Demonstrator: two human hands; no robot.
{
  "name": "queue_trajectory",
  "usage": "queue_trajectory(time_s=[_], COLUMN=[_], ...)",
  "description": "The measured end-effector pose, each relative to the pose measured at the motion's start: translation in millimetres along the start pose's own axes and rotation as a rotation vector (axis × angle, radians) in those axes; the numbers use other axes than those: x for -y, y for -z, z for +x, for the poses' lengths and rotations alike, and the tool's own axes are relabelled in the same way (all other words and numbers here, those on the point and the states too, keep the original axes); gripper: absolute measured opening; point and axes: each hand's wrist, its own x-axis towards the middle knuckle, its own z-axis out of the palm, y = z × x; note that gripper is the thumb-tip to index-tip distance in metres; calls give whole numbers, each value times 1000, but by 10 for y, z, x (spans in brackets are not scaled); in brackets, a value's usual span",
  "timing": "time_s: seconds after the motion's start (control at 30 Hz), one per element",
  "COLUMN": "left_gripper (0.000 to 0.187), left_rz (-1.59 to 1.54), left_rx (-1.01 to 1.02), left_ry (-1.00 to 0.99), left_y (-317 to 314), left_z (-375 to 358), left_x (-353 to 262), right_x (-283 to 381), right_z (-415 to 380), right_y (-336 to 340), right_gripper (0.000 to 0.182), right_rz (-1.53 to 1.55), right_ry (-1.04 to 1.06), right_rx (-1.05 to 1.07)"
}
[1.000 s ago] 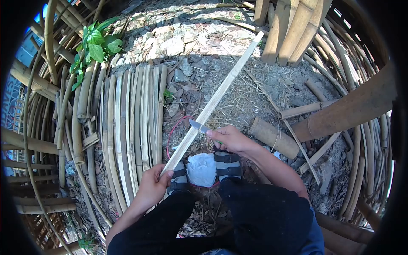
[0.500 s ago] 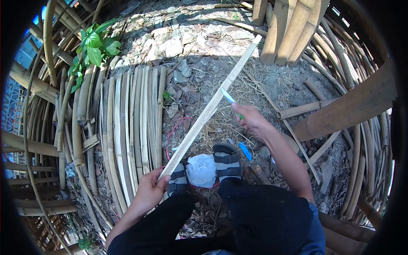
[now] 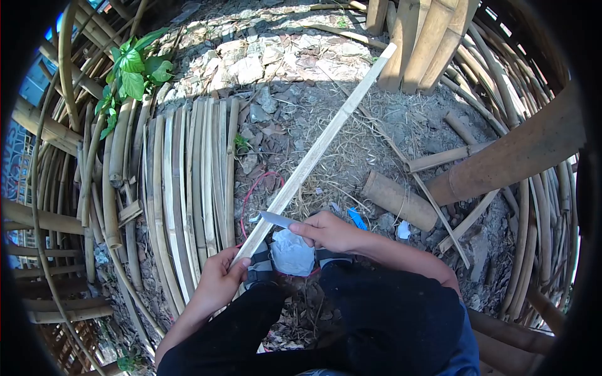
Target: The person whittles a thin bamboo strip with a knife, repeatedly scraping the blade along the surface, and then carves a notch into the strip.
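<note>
A long pale bamboo strip [image 3: 323,141] slants from lower left to upper right. Its lower end is in my left hand [image 3: 221,274], the fingers closed round it above my left knee. My right hand [image 3: 326,230] is closed on a knife, whose handle is mostly hidden by the fingers. The knife blade [image 3: 278,219] lies against the strip near its lower end, a short way up from my left hand.
Split bamboo strips [image 3: 191,188] lie side by side on the left. Between my shoes sits a white bag [image 3: 293,252]. A short bamboo piece [image 3: 401,199], a blue object [image 3: 357,218] and a thick bamboo pole [image 3: 501,164] are on the right.
My right hand has moved down and left with the knife, from the strip's middle to near its lower end. The strip's upper end has shifted slightly up and right.
</note>
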Motion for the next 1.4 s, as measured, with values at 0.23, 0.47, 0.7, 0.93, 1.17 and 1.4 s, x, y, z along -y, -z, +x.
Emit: queue_trajectory(time_s=[0.23, 0.47, 0.7, 0.93, 1.17, 1.4], left_gripper=[22, 24, 25, 18, 20, 23], left_rz=[29, 83, 43, -47, -96, -60], left_rx=[-28, -28, -26, -11, -41, -73], left_ry=[-13, -5, -3, 31, 38, 15], left_y=[43, 40, 35, 130, 138, 123], left_z=[-19, -24, -17, -87, -31, 17], left_x=[32, 37, 27, 83, 108, 152], right_x=[71, 73, 195, -11, 99, -69], right_z=[108, 110, 70, 79, -98, 63], right_y=[352, 420, 542, 1077, 612, 568], right_gripper=[55, 56, 56, 53, 34, 27], right_rz=[143, 197, 60, 228, 298, 324], right_ry=[-23, -127, -160, -79, 12, 372], right_rx=[-201, -148, -172, -528, -419, -512])
